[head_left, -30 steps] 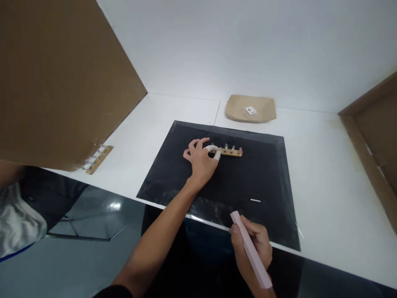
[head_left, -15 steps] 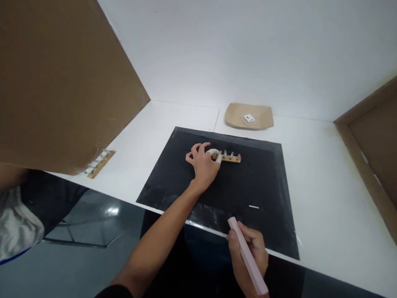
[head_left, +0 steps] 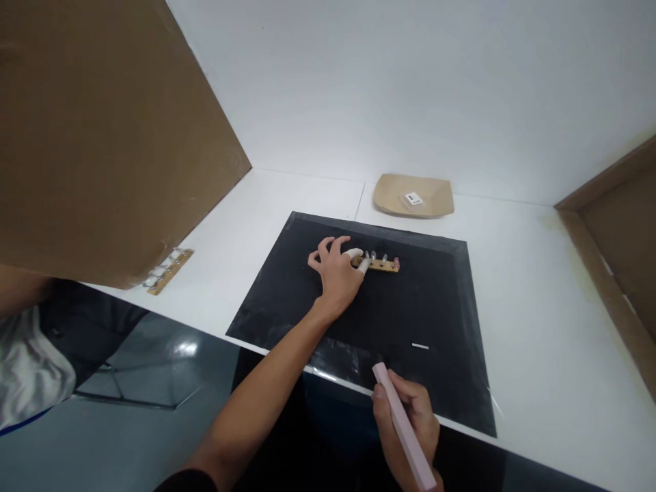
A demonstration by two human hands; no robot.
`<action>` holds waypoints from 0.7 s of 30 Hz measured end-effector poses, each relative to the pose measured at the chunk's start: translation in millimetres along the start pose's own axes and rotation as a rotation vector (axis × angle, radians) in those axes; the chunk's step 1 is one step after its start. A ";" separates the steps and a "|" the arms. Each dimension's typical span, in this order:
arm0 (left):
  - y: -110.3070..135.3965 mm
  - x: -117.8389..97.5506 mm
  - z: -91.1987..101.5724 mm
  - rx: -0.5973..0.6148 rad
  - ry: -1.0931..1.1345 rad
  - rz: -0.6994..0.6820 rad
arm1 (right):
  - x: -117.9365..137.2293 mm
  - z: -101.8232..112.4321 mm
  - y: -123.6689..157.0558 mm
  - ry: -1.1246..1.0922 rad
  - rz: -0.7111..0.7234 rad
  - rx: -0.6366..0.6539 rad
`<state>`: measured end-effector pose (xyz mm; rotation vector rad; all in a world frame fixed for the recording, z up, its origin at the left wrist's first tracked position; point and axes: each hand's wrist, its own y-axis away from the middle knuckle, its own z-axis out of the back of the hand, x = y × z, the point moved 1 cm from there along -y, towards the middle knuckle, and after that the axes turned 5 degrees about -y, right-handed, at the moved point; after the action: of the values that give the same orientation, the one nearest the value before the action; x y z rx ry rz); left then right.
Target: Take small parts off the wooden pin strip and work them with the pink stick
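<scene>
The mat [head_left: 410,307] is black, smudged with pale grey streaks, on a plain white table [head_left: 553,328]. The small strip board [head_left: 382,264] is tan (a pinkish-red part at its right end). White caps cover two fingertips [head_left: 357,257] of the left hand [head_left: 335,273]. The right hand [head_left: 415,424] holds a pale pink bar [head_left: 402,427]. The tray [head_left: 414,196] is beige with a white label; the cardboard panel [head_left: 102,137] is brown.

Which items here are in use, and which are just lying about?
In use: left hand pinching the strip board on the black mat; right hand holding the pink stick.

Lying about: second strip board, tan tray, white sliver, cardboard panel.
</scene>
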<state>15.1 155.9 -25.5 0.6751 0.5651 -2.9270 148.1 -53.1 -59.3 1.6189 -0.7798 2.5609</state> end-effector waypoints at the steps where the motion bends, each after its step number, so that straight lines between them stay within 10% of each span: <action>1: -0.4 0.3 0.0 0.000 -0.001 -0.004 | 0.6 0.1 -0.6 0.005 0.005 0.001; 21: -5.0 4.4 0.3 0.005 -0.033 -0.067 | -2.4 -2.6 -5.2 0.010 0.112 0.053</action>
<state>10.2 160.5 -25.5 0.6185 0.5879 -2.9962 148.4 -46.9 -60.1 1.6209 -0.8312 2.6853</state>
